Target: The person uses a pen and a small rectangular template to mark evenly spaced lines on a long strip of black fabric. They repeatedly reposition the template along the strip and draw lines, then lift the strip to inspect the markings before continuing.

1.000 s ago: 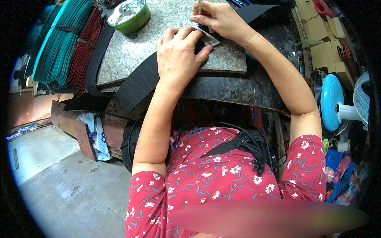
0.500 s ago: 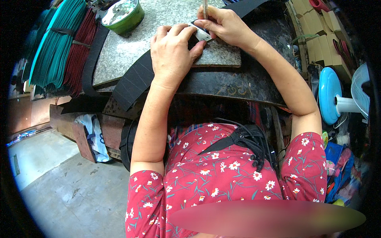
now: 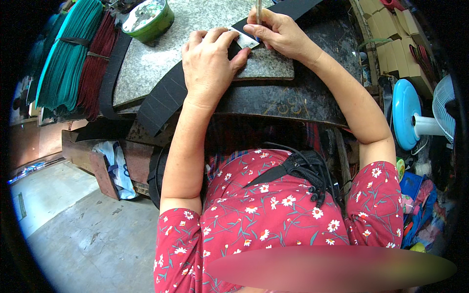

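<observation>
A black strip [image 3: 168,88] crosses the grey stone slab [image 3: 129,78], and a small whitish plate [image 3: 248,41] rests on it. My left hand [image 3: 209,66] holds the plate down, its fingertips on the plate's left side and its thumb by the lower corner. On the plate's other side, my right hand [image 3: 286,36] pinches a slim, upright pen-like tool [image 3: 259,7]. The tool's tip is at the plate's right edge, partly hidden by my fingers. What exact kind of tool it is I cannot make out.
A green tub [image 3: 154,29] of whitish paste stands on the slab's far left. Tied bundles of teal strips [image 3: 66,58] and dark red strips [image 3: 93,66] lie at the left. A blue-and-white fan [image 3: 406,115] and several cardboard boxes [image 3: 383,34] are at the right.
My right hand and the tool have shifted slightly right along the plate's edge, showing more of the black strip behind it. My left hand stays on the plate. The view has shifted a little.
</observation>
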